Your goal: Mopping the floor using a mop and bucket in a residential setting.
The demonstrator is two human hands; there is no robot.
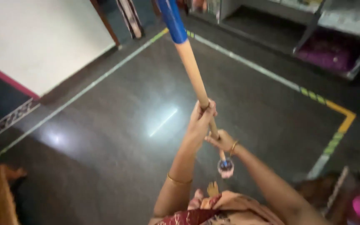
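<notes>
Both hands, left hand (201, 118) above right hand (221, 141), clasp the wooden pole (192, 68) that slants towards twelve o'clock over the dark floor (105, 137); steadier control likely needs wider-spaced grips.

The scene is dim and soft, with slight motion blur over everything. Just left of the hands, the dark polished floor (105, 137) throws back a bright streak of glare (162, 121) from an overhead light. Farther left a pale wall (34, 37) looks washed out. Corners beyond the hands blur and darken.
</notes>
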